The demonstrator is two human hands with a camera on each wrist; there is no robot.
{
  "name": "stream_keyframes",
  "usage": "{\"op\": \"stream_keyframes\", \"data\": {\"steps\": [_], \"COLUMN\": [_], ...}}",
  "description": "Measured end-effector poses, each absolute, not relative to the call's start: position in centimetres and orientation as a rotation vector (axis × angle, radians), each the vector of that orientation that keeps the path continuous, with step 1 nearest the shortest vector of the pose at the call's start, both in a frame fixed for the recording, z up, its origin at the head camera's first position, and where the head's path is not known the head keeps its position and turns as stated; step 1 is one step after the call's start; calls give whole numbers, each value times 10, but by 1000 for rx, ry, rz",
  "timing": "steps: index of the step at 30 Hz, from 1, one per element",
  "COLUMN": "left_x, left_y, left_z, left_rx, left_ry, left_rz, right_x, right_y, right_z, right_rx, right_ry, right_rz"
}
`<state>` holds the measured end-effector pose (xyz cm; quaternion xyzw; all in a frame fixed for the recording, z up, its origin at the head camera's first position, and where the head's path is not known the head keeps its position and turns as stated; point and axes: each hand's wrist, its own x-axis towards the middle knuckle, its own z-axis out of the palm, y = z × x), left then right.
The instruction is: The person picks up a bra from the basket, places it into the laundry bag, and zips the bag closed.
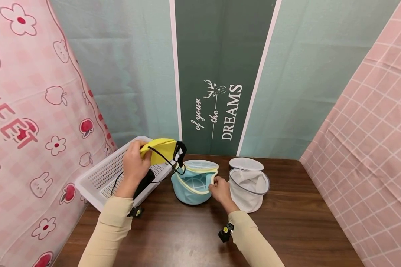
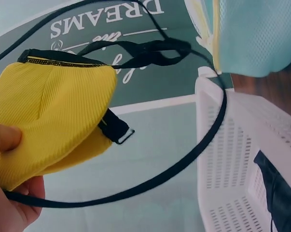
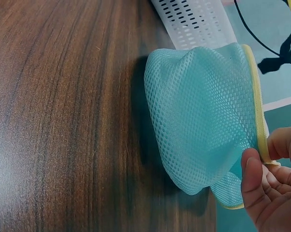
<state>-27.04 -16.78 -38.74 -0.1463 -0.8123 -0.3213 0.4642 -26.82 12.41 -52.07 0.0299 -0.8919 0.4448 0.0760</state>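
Observation:
My left hand (image 1: 136, 163) pinches a piece of yellow ribbed fabric (image 1: 163, 148) with black straps, held up over the right end of the white basket (image 1: 97, 178). In the left wrist view the yellow fabric (image 2: 53, 106) shows a black edge, a small hook and a long looping cord. The blue mesh bag (image 1: 190, 191) with yellow trim stands on the table, its mouth open and lid tipped back. My right hand (image 1: 221, 191) pinches the right side of its rim; the right wrist view shows thumb and fingers on the yellow trim (image 3: 258, 106).
Black fabric (image 1: 145, 183) with a thin cord lies in the basket. To the right of the blue bag stands a white mesh bag (image 1: 250, 196) with its lid back, on the dark wooden table (image 1: 287, 222). Curtains hang behind and at both sides.

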Motion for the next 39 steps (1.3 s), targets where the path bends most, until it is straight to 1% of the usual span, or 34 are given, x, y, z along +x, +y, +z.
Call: {"op": "stream_keyframes", "data": {"steps": [6, 15, 24, 31, 39], "left_x": [-272, -271, -280, -286, -290], "left_y": [-161, -144, -130, -120, -111], "left_z": [-389, -388, -390, -392, -396], "left_rx": [-418, -608, -749, -776, -810], "left_ry": [-1984, -2061, -2109, -2189, -2251], "left_rz": [-835, -819, -763, -718, -781], "right_x": [-269, -271, -268, -266, -269], "right_y": [124, 124, 124, 124, 121], "right_z": [-520, -521, -519, -520, -520], "right_rx": [84, 55, 89, 88, 98], "right_ry": [-2683, -2703, -2695, -2703, -2690], "right_rz": [1341, 1338, 1344, 1362, 1330]}}
